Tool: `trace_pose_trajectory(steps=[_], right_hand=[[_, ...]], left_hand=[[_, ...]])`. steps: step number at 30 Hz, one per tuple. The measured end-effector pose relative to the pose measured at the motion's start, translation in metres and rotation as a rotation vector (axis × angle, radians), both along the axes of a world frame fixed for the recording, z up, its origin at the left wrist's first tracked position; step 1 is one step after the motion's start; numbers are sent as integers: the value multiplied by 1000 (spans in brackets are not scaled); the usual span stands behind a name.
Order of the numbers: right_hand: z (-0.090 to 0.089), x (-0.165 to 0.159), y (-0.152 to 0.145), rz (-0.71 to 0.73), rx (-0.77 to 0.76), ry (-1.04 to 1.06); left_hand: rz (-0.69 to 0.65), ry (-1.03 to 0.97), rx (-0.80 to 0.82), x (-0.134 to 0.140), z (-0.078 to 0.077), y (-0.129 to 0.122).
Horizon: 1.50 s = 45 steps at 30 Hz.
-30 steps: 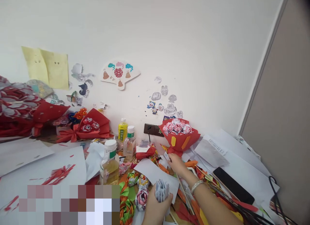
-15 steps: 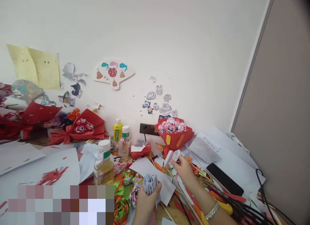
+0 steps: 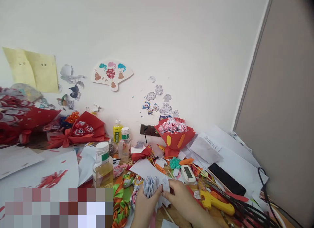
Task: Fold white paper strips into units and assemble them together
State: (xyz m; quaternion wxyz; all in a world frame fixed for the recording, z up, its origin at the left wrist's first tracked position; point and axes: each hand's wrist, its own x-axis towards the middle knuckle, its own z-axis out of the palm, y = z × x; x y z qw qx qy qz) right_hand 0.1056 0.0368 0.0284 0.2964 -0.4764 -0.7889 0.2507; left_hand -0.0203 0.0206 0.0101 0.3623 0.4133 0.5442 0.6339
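Note:
A bundle of folded white paper pieces (image 3: 150,186), its pleats fanned upward, sits in the grip of my left hand (image 3: 146,201). My right hand (image 3: 180,197) pinches one folded white paper strip (image 3: 165,184) against the bundle's right side. Both hands meet low in the middle of the view, thumbs close together. Behind them a flat white paper sheet (image 3: 139,167) lies on the table. Orange and green folded paper flowers (image 3: 121,208) lie left of my left hand. The lower part of the bundle is hidden by my fingers.
A yellow glue gun (image 3: 216,201), a white timer (image 3: 188,174) and a black phone (image 3: 227,179) lie to the right among paper scraps and dark cables. A drink bottle (image 3: 103,169) stands left. Red-wrapped paper bouquets (image 3: 175,139) stand along the wall.
My right hand has come down and left with its folded paper strip, from near the red bouquet to the bundle. The timer and glue gun are now uncovered. My left hand stays about where it was.

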Motion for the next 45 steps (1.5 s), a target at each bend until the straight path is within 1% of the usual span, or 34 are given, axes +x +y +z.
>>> trace_pose_trajectory(steps=[3, 8, 13, 16, 18, 21, 23, 27, 29, 32, 37, 40, 45], right_hand=[[4, 4, 0, 35, -28, 79], [2, 7, -2, -27, -16, 69], [0, 7, -3, 98, -76, 241], [0, 8, -4, 142, -114, 266], [-1, 9, -5, 149, -112, 222], [-1, 9, -7, 107, -15, 107], [-1, 8, -8, 93, 33, 23], [-2, 5, -11, 71, 68, -99], [-1, 4, -12, 53, 83, -174], [-1, 3, -14, 18, 123, -294], [-6, -2, -13, -38, 240, -459], [-11, -4, -10, -48, 261, -502], [-14, -5, -9, -64, 281, -487]], left_hand=[[-9, 3, -24, -1, 1, 0], [-44, 6, -30, -3, -2, 1], [-8, 43, -41, -4, 4, -2], [-25, 46, -70, -4, 6, -4], [-29, 34, -53, -5, 5, -3], [14, -2, -35, -7, 0, -2], [25, -18, -62, -8, -3, 0], [-37, -4, -92, -8, -7, 1], [-49, 29, -83, -7, -7, 2], [-12, 75, -77, -7, -6, 2], [34, 82, -133, -10, -2, 2], [36, 103, -134, -10, 0, 2], [-24, 105, -122, -8, -1, 2]])
